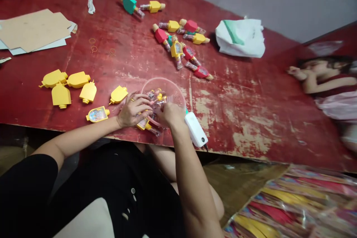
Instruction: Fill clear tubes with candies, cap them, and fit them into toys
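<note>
A round pink see-through basket (163, 79) stands near the table's front edge, with small clear-wrapped pieces (156, 96) and yellow bits inside. My right hand (170, 113) reaches down into it, and its fingertips are hidden among the pieces. My left hand (135, 109) lies at the basket's left rim with fingers stretched out. Partly under that hand is a yellow toy (143, 123) with a clear tube end. Left of it lie a yellow casing (118, 94) and a yellow piece with a glittery window (97, 114). Several more yellow casings (61, 95) are grouped further left.
Finished-looking red, yellow and green toys (177, 49) lie scattered behind the basket. A white device (196, 130) with a cable touches its right side. A white bag (240, 38) and cardboard sheets (35, 29) are further back. A person (326, 78) lies at the far right.
</note>
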A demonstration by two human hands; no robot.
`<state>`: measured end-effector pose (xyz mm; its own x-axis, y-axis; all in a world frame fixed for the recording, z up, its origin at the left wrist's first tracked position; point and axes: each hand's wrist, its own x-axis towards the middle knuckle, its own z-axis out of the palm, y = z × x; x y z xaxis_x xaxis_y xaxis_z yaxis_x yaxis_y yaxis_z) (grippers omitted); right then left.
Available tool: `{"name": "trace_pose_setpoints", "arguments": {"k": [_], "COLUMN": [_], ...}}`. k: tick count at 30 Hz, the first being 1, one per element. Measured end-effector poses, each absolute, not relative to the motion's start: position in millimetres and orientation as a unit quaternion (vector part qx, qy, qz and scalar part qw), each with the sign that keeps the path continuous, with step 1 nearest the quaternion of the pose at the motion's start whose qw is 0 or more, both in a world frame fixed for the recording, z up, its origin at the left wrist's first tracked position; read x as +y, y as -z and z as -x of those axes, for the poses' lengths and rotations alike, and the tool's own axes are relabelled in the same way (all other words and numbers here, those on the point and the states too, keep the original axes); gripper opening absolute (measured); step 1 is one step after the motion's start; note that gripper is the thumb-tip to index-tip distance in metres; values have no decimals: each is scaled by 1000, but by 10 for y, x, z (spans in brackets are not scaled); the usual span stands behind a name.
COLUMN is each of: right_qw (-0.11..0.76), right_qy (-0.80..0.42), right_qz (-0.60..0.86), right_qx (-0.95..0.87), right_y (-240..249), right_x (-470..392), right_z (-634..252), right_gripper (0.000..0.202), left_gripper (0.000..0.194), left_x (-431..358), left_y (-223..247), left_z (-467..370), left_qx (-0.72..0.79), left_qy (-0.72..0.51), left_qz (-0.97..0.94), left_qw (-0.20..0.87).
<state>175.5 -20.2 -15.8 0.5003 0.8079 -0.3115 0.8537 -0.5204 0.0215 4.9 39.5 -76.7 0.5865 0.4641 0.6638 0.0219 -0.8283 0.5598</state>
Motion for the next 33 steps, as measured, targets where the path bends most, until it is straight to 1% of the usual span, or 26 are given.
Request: {"name": "trace_pose_setpoints", "arguments": {"k": [2,4,6,9,11,12,14,16,20,23,24,27,29,31,33], "right_qw": [91,61,-21,-204,-294,-318,-335,-341,-370,-387,-386,-373,-371,-399,-446], "right_qy": [130,107,81,78,99,113,135,141,140,151,152,148,154,151,116], "right_qz": [-868,-879,-882,-840,-799,-782,-761,-743,-712,-700,-696,-694,-695,-694,-706], "right_qx": [470,461,463,496,516,523,538,559,580,582,586,598,597,580,537], "right_y": [137,76,6,-55,-50,-35,8,54,114,136,142,162,180,203,236], "right_x": [-234,-341,-496,-734,-844,-878,-908,-902,-864,-843,-836,-815,-806,-806,-817], "right_z": [-1765,-1827,-1917,-2013,-2002,-1970,-1867,-1746,-1585,-1565,-1564,-1546,-1524,-1520,-1556], "right_gripper": [34,33,32,35,37,36,35,33,31,32,33,34,33,33,34], "left_gripper": [31,31,28,26,37,45,59,62,52,42,41,49,46,43,44], "left_x": [397,395,387,355,324,310,293,303,379,405,400,362,342,337,344], "left_y": [764,758,758,772,786,792,797,794,771,751,745,736,744,766,800], "left_z": [-45,-42,-46,-67,-83,-90,-98,-101,-102,-104,-103,-100,-108,-128,-157], "left_qx": [149,149,139,128,122,120,119,132,183,173,166,162,178,198,203], "left_qy": [-419,-414,-425,-447,-458,-464,-476,-479,-467,-472,-474,-468,-466,-473,-491], "left_qz": [-857,-856,-850,-840,-838,-838,-833,-825,-800,-785,-784,-783,-768,-736,-695], "left_qw": [261,271,279,280,270,263,256,269,329,361,365,376,401,442,485]}}
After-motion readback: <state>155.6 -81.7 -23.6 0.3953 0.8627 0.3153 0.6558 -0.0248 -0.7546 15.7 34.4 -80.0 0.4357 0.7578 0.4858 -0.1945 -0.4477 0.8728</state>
